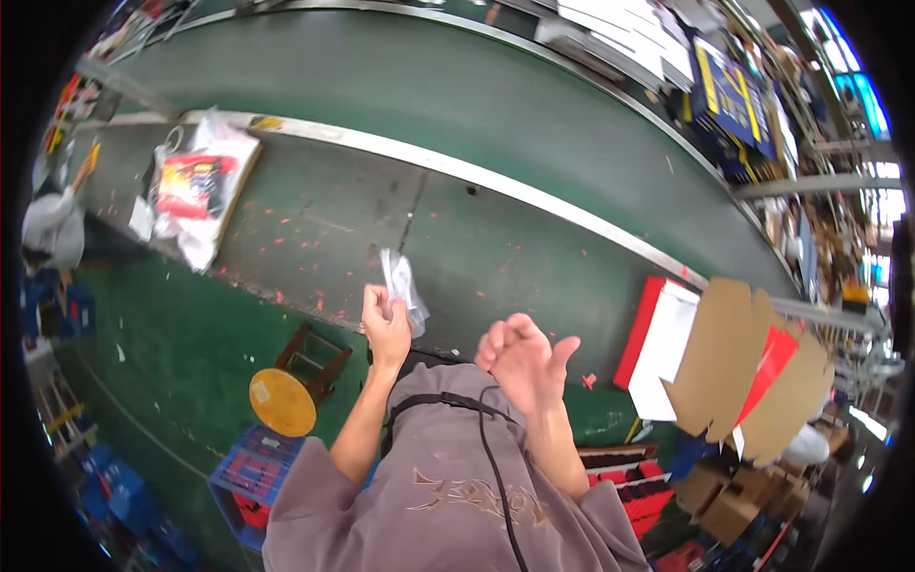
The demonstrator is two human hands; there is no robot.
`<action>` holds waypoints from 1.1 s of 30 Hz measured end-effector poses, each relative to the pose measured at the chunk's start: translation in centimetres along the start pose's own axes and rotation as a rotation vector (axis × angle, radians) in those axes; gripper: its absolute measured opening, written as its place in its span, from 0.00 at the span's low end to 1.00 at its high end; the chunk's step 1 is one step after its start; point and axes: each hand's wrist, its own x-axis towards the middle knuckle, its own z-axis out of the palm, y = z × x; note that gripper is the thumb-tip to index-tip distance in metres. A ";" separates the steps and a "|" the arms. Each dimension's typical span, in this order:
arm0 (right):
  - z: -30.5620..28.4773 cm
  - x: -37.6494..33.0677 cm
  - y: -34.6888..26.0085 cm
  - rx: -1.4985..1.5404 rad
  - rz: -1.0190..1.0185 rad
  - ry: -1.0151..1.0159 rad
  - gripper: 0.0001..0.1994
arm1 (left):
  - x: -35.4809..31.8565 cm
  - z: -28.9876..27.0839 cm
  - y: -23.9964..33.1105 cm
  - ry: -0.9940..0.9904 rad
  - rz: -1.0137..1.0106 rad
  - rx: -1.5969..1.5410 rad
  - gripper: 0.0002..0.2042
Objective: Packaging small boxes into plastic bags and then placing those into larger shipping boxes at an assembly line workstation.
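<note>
Clearly pinched in the left hand [384, 319] is a small crumpled clear plastic bag [401, 286], which sticks up from between the closed fingertips and stands above the dark green surface [477, 248]. The left hand is clamped on the bag's lower end. Just to its right, near but not touching, the right hand [522, 360] is raised with its fingers curled loosely and the thumb sticking out; it holds nothing, and its fingers are half closed rather than spread.

Beyond both hands a pale metal rail [534, 195] runs across the surface, with a wide green belt [429, 86] on its far side. Well to the left of the left hand, on the same surface, lies a flat package in clear wrap [195, 191] with red and dark printing. Below the left hand stands a round wooden stool [284, 400], and lower still a blue crate [250, 472] sits on the floor. To the right of the right hand are a red and white box [658, 348] and an unfolded brown cardboard sheet [739, 367].
</note>
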 end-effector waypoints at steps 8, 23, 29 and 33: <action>5.0 -2.1 -1.7 0.454 0.157 -0.532 0.41 | -0.3 6.5 19.5 -0.949 0.733 0.099 0.17; 4.5 -9.4 -5.7 0.521 0.219 -0.833 0.50 | -8.8 12.9 23.6 -1.416 0.242 -0.063 0.20; 4.6 -10.6 -6.8 0.566 0.222 -0.859 0.51 | -10.6 14.6 24.0 -1.372 0.198 -0.039 0.18; 4.3 -10.8 -7.3 0.588 0.196 -0.856 0.52 | -11.1 15.2 24.1 -1.355 0.199 -0.053 0.17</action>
